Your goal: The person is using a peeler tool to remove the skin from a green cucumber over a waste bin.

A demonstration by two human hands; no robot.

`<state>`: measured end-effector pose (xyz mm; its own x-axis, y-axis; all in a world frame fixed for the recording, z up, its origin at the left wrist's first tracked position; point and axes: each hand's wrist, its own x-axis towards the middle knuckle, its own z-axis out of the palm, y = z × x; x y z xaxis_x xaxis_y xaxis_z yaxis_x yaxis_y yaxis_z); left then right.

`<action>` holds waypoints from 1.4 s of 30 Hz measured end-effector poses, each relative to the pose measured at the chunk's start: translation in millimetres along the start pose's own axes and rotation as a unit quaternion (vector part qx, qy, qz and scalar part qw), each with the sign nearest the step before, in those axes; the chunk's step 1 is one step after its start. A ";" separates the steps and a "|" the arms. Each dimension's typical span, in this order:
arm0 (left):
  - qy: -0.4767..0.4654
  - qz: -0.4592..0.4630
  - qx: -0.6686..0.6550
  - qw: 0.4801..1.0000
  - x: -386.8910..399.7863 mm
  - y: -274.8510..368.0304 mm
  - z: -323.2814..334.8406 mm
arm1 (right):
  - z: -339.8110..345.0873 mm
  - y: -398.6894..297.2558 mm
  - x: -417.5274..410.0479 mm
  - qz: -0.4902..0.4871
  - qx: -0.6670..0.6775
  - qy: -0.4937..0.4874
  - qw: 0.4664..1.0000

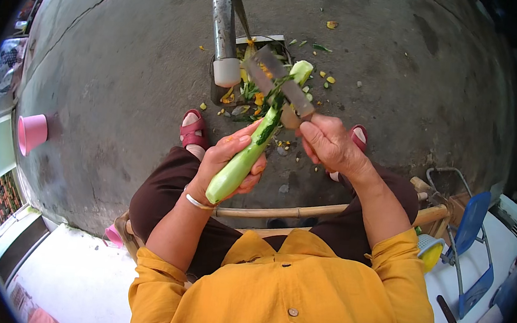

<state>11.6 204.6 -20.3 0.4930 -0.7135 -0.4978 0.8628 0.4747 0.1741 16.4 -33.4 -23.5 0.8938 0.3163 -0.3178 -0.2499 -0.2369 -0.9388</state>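
Observation:
My left hand (227, 159) wraps around the lower part of a long pale-green gourd or squash (235, 173), held at a slant over my lap. Most of its surface is peeled, while dark green skin shows along its middle and the far end (302, 71) is pale. In my right hand (333, 140) is the handle end of a broad metal blade (298, 96), which crosses over the gourd's upper part. Motion blurs the blade, so its exact shape is unclear. Dark green shreds of peel (277, 90) hang where blade and gourd meet.
Beyond my hands stands a dustpan (263, 38) with peelings, beside a curved metal tube (224, 26) with a white end cap. Scraps (331, 79) lie scattered on the concrete floor. A pink bucket (32, 133) is at left; a blue folding chair (472, 224) is at right.

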 end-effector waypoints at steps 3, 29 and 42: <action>0.015 0.004 0.012 1.000 0.3 -0.2 0.1 | 4.4 -4.2 -3.3 0.023 0.048 -0.056 0.997; 0.073 0.046 0.107 0.990 1.6 -2.6 7.7 | 10.7 -1.8 -3.2 0.107 0.090 -0.063 0.988; 0.058 0.047 0.124 0.989 0.1 1.1 10.2 | 2.4 -2.3 -4.3 0.165 0.243 -0.197 0.935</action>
<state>13.7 199.8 -11.5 0.5691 -0.6007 -0.5616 0.8215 0.3853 0.4203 12.3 -32.0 -20.3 0.5545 0.6369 -0.5356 -0.7142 0.0340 -0.6991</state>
